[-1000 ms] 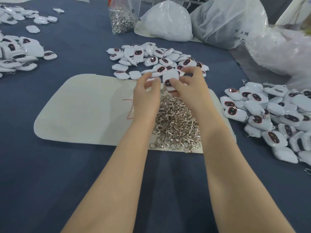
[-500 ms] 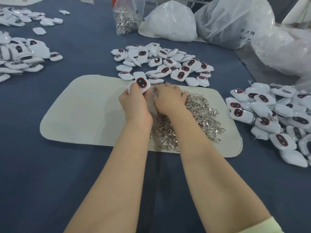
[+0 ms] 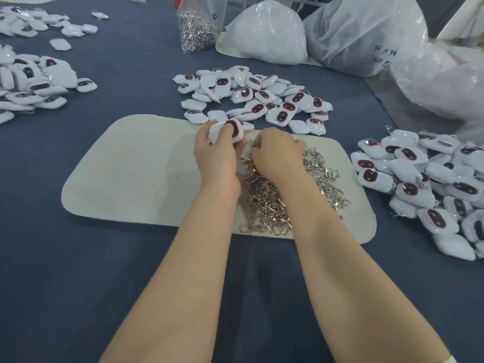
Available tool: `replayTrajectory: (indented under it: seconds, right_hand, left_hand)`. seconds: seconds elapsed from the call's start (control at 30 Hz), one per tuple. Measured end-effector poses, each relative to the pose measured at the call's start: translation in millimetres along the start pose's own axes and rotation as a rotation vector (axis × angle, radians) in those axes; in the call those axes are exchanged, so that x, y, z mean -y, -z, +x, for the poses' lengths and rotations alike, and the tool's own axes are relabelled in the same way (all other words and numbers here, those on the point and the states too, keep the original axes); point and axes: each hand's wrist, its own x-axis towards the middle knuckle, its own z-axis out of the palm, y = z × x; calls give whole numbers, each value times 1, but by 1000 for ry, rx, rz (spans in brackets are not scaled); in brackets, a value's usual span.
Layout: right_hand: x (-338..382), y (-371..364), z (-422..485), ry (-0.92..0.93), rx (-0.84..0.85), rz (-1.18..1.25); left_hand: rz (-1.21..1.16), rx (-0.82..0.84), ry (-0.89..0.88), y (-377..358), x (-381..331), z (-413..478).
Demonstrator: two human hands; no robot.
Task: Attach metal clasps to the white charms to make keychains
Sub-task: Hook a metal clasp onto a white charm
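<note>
The left hand (image 3: 217, 153) grips a white charm (image 3: 227, 131), its dark face up. Just beside it at 3 o'clock, the right hand (image 3: 275, 153) curls its fingers into the metal clasps (image 3: 275, 203) heaped on a pale mat (image 3: 136, 174); perhaps it pinches one, I cannot tell. Loose charms (image 3: 256, 98) lie at 12 o'clock and a second heap (image 3: 424, 184) at 3 o'clock, on the blue bench (image 3: 78, 271).

Blue cloth (image 3: 78, 284) over the table. Pale rounded mat (image 3: 136, 174) flat on it. Bulging plastic bags (image 3: 366, 35) far right; one has handwriting on it.
</note>
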Motion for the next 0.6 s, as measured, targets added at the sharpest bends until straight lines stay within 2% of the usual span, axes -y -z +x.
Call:
replayTrajectory:
  seconds: [0.07,0.17,0.27,0.4,0.47,0.6]
  right_hand:
    - [-10,6,-8,0,-13,127]
    - [-23,14,-18,-36,-129,483]
    - [-31,20,-23,-126,-206,864]
    - [-33,20,-27,-237,-155,1360]
    - [-33,19,-27,-253,-146,1467]
    - [-37,16,-27,-279,-159,1492]
  left_hand:
    - [167,33,-49,-1,2,-2]
    - [381,55,-69,-4,5,-5]
    - [425,93,-7,-6,6,-8]
    - [390,140,40,-5,3,-12]
    - [345,132,50,-5,3,-11]
    - [290,183,31,-8,5,-14]
